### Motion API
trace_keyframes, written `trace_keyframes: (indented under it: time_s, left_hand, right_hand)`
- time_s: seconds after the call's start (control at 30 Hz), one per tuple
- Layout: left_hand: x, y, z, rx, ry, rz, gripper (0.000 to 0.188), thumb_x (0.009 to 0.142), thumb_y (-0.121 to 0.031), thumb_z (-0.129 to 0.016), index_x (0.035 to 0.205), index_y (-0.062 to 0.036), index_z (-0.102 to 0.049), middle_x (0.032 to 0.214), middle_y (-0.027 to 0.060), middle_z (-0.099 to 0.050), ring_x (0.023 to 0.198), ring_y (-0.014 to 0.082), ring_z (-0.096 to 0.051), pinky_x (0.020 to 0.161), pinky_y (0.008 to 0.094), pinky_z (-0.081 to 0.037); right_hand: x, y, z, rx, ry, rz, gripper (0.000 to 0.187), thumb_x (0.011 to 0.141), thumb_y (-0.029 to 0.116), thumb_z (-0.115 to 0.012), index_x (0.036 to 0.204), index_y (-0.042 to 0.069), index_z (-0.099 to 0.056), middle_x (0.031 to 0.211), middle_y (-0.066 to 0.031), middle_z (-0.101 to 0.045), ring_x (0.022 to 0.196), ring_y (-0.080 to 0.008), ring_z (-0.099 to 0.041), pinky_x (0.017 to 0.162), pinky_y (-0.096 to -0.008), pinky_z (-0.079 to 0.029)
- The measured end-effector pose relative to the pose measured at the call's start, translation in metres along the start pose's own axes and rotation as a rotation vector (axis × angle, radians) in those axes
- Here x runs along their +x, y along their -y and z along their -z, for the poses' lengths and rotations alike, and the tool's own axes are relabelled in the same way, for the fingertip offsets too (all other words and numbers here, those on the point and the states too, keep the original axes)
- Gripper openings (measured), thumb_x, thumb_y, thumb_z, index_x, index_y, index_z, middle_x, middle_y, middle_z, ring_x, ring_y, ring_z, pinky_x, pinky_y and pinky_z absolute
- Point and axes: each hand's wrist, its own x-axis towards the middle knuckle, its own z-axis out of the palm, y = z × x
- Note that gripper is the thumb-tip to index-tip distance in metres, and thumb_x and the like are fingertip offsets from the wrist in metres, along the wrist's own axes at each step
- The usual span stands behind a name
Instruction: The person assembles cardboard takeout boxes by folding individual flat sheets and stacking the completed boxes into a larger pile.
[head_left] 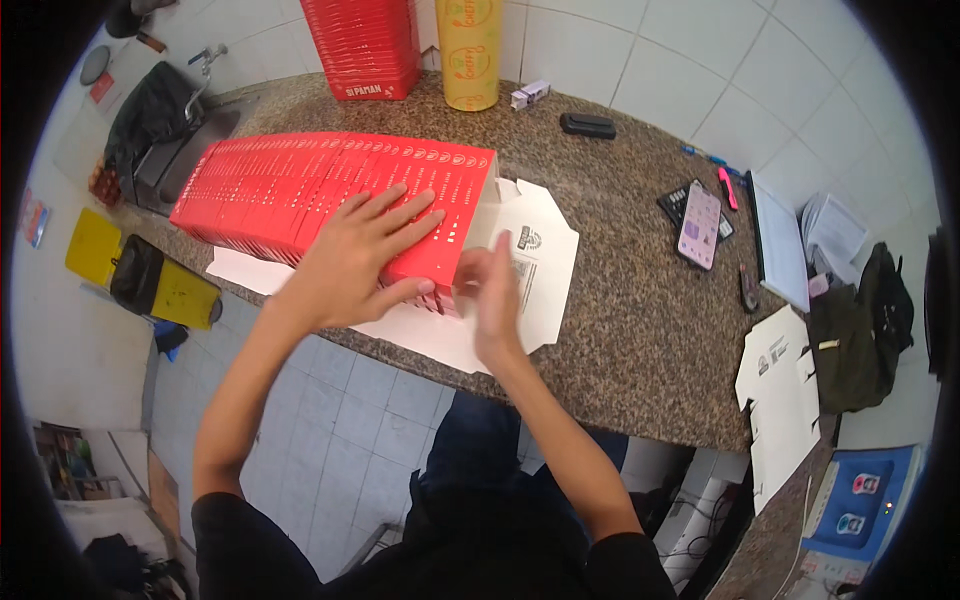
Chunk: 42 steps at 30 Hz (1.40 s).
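Note:
A long row of nested red cartons (pixel 290 185) lies on its side across the counter, its pale inner end facing right. My left hand (pixel 375 245) rests on top of the row near that end, open, with the fingers spread and the palm down. At the row's right end is my right hand (pixel 495 305), its fingers bent toward the last carton's pale inside and slightly blurred. The right hand looks open, with a gap between its fingers; whether the fingertips touch the carton is unclear. Beneath the row lies a flat white cardboard sheet (pixel 550 265) with dark print.
On the speckled counter (pixel 640 340) stand a red carton stack (pixel 370 60) and a yellow patterned cylinder (pixel 468 60). To the right lie a phone (pixel 699 228), a pink marker (pixel 727 188), papers (pixel 835 225) and another white cardboard sheet (pixel 780 400). A sink (pixel 205 150) is far left.

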Motion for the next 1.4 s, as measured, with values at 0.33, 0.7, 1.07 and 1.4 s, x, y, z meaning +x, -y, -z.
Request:
trace_keyframes:
  time_s: [0.33,0.7,1.07,1.4]
  left_hand:
    - [0.002,0.011,-0.048,0.092,-0.153,-0.008,0.071,0.092,-0.055,-0.060,0.147,-0.0119,-0.051,0.152,0.0110,-0.049,0.141,0.0357,-0.043,0.117,0.0507,-0.031]
    - [0.029,-0.054,-0.051,0.032,-0.383,-0.157,0.062,0.101,-0.052,-0.045,0.136,-0.0019,-0.059,0.137,0.0181,-0.060,0.128,0.0408,-0.052,0.110,0.0514,-0.036]
    - [0.163,-0.370,-0.045,-0.580,-0.106,-0.660,0.055,0.078,-0.021,-0.080,0.129,-0.0076,-0.063,0.124,0.0133,-0.068,0.118,0.0334,-0.062,0.103,0.0459,-0.045]
    - [0.127,-0.315,-0.084,-1.235,0.700,-0.300,0.021,0.094,-0.008,-0.068,0.114,-0.0039,-0.065,0.084,0.0088,-0.076,0.074,0.0088,-0.067,0.065,0.0285,-0.052]
  right_hand:
    - [-0.068,0.035,0.091,-0.218,-0.190,0.373,0.038,0.104,0.028,-0.055,0.081,0.001,-0.067,0.074,-0.0046,-0.063,0.069,-0.0128,-0.057,0.066,-0.0283,-0.044]
    - [-0.323,0.188,0.376,-1.860,-0.851,0.516,0.015,0.085,0.015,-0.074,0.093,0.003,-0.073,0.086,-0.0135,-0.070,0.086,-0.0343,-0.067,0.077,-0.0428,-0.052]
    - [-0.323,0.210,0.302,-1.800,-0.444,0.814,0.012,0.082,0.008,-0.068,0.094,0.007,-0.067,0.090,-0.0085,-0.069,0.089,-0.0276,-0.068,0.081,-0.0405,-0.055]
    - [-0.314,0.137,0.306,-1.313,-0.749,0.991,0.055,0.084,0.046,-0.078,0.119,0.006,-0.067,0.126,-0.0229,-0.060,0.094,-0.0291,-0.064,0.068,-0.0327,-0.052]
